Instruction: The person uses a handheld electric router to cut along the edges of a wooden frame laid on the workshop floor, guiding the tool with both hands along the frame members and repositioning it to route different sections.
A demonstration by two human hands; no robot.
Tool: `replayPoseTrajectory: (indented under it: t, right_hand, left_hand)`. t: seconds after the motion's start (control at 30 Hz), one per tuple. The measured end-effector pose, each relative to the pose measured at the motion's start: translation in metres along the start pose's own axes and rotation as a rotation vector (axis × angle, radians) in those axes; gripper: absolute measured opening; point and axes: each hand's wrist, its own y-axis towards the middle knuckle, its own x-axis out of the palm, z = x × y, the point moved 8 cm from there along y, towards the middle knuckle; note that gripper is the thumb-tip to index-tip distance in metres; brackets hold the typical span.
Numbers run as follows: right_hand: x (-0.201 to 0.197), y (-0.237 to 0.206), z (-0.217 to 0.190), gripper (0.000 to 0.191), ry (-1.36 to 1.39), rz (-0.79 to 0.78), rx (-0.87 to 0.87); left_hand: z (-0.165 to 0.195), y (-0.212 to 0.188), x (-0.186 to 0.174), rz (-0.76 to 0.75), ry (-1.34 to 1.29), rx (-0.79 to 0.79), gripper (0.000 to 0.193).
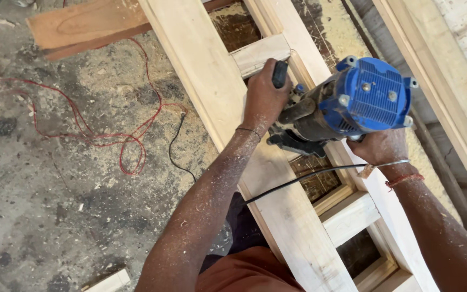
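We grip the blue router [352, 105] with both hands; our left hand [264, 97] closes on its black side handle [280, 74]; our right hand [380, 146] clasps the opposite side; the router sits on the pale wooden frame [217, 97]; its black cord [309, 176] trails back between our arms.

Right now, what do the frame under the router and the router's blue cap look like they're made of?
The door frame looks like pale, unfinished wood: visible grain, bare surface, sawdust around. The router's blue cap looks like moulded plastic, with a ribbed vent and screws; I can't be sure.

Pale raw wood frame [277, 216], matt blue plastic router [363, 100], dusty.
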Motion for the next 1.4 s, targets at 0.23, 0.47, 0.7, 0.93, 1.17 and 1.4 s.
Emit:
replayPoseTrajectory:
  t: [0.23, 0.47, 0.7, 0.93, 1.17, 1.4]
  right_hand:
    - [0.023, -0.003, 0.003, 0.034, -0.122, -0.209, 0.141]
    - [0.044, -0.008, 0.006, 0.030, -0.215, -0.482, 0.325]
    - [0.032, -0.002, 0.002, 0.027, -0.077, -0.248, 0.189]
    - [0.003, -0.016, 0.006, 0.023, -0.276, -0.269, 0.240]
    - [-0.138, -0.074, -0.069, 0.033, -0.425, 0.109, 0.075]
    - [-0.205, -0.184, -0.109, 0.058, -0.402, 0.113, 0.201]
  left_hand:
    - [-0.016, -0.004, -0.006, -0.095, -0.024, -0.197, 0.015]
    - [0.008, -0.010, -0.033, 0.029, -0.012, -0.092, 0.013]
    - [0.012, -0.007, -0.036, 0.080, 0.032, 0.005, 0.013]
    - [0.058, -0.001, -0.036, 0.061, 0.088, 0.246, 0.014]
    - [0.146, -0.029, -0.029, 0.005, 0.005, 0.447, 0.011]
    - [0.225, -0.105, -0.016, -0.093, -0.116, 0.531, 0.013]
